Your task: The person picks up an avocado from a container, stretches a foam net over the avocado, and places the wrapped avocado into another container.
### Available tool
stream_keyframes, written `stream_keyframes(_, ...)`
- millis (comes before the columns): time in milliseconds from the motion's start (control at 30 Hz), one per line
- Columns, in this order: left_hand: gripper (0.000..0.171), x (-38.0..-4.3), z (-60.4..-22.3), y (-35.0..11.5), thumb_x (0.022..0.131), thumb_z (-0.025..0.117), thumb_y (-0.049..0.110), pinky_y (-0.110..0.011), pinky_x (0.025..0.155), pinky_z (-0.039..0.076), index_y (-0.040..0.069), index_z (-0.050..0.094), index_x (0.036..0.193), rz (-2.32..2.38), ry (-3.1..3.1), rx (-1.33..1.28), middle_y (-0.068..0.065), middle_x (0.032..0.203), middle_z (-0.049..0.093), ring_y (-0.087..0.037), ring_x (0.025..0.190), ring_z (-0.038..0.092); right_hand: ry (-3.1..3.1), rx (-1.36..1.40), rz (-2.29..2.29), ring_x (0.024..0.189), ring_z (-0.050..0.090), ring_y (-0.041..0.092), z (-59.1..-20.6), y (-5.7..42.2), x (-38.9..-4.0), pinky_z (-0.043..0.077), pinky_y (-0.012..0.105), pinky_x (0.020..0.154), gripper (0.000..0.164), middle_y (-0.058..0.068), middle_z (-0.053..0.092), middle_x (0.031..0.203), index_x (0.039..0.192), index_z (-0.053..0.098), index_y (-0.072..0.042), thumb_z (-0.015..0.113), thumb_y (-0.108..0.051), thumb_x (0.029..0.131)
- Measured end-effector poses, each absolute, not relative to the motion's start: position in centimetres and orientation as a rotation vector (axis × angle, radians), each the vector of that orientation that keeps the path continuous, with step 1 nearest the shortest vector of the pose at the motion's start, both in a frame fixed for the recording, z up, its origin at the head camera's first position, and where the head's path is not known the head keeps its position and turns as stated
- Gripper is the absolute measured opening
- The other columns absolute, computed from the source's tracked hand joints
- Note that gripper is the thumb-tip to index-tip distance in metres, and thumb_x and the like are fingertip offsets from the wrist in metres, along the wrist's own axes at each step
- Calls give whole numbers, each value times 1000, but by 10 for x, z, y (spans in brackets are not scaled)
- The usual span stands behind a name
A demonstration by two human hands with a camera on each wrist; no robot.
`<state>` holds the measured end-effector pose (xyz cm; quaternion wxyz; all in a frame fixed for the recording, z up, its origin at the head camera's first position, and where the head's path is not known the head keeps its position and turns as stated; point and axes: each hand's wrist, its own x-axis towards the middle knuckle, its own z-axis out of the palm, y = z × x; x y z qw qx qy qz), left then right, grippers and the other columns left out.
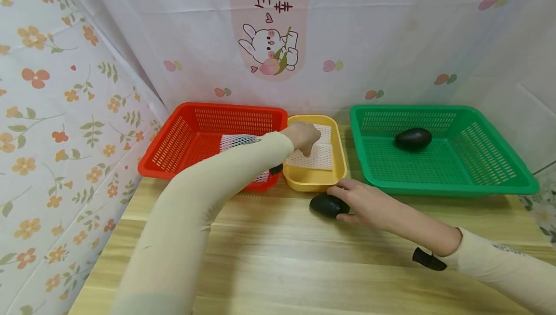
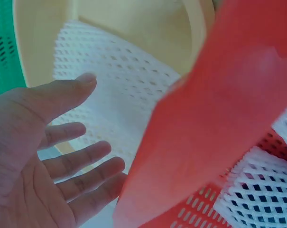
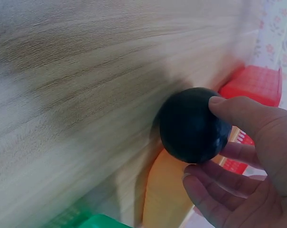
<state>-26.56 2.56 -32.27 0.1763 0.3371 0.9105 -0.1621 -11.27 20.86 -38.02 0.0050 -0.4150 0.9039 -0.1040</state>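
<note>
In the head view, my right hand (image 1: 368,204) holds a dark avocado (image 1: 326,205) on the table, just in front of the yellow bin (image 1: 310,187). The right wrist view shows the thumb on one side of the avocado (image 3: 193,126) and the fingers on the other. My left hand (image 1: 303,136) is over the yellow bin, above white foam net sleeves (image 1: 320,157) lying inside. Seen from the left wrist, that hand's fingers (image 2: 88,159) are spread and relaxed, close to the foam net (image 2: 110,71), with nothing between them.
At left stands a red basket (image 1: 173,134) with white foam nets (image 1: 236,140), partly hidden by my left sleeve. A green basket (image 1: 438,187) at right contains another avocado (image 1: 413,139). The wooden table (image 1: 278,267) stretches in front; a printed curtain (image 1: 369,30) hangs behind.
</note>
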Motion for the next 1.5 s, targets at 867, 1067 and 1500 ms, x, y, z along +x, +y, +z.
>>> stream_keyframes(867,47,-254,-334,29,92,79,19,-35,88,51,11,59,133,-546,2439,1079,-6,121,64,-20,105,59,2800,-1290,-310,99,63,25,-379,210,-114,56,41,82,54,12,61,116,124,63,-3,89,-21,80)
stream_keyframes(1067,50,-256,-334,32,100,65,8,-36,95,49,13,50,147,-586,2430,1191,-9,133,60,-24,113,59,2812,-1298,-309,98,63,24,-379,211,-114,56,40,80,55,12,61,114,124,63,-3,90,-21,79)
stream_keyframes(1500,41,-257,-281,29,99,66,11,-32,89,51,13,52,137,-399,2494,1255,-1,117,62,-18,104,58,2804,-1299,-315,97,62,24,-380,211,-114,56,39,80,55,11,60,114,124,63,-3,90,-20,79)
